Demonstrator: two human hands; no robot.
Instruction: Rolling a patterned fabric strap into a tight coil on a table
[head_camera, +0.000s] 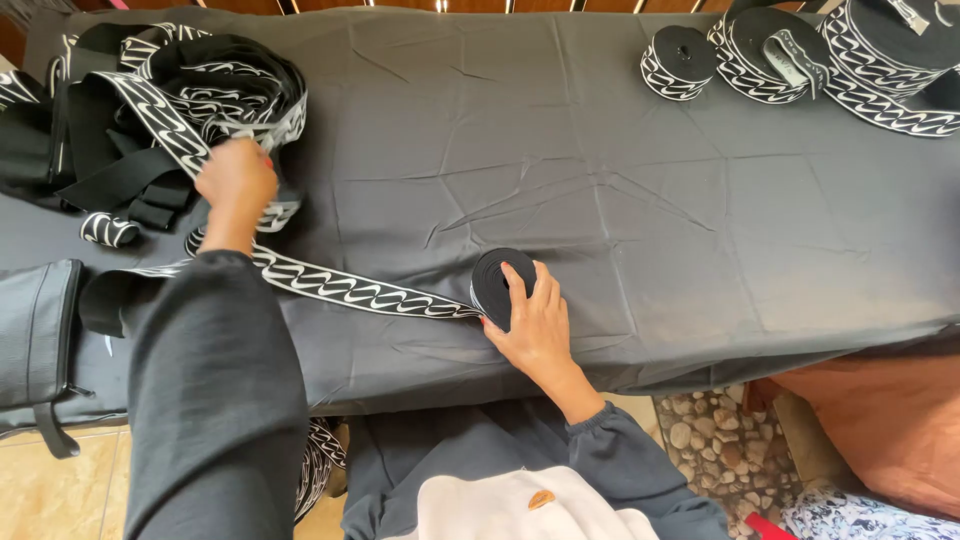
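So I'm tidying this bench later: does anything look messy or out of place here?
Yes. The loose band pile at the table's far left is tangled, not rolled like the finished rolls at the far right. The left hand reaches into it; the right hand holds a small roll. Nothing looks damaged.

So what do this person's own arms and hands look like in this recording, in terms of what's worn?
Both arms are in long dark charcoal sleeves. The left sleeve is loose and smooth, reaching to the wrist. The right sleeve ends in a gathered, elasticated cuff. The left hand and right hand are bare, with no gloves; red polish shows on some nails. No rings or watch are visible.
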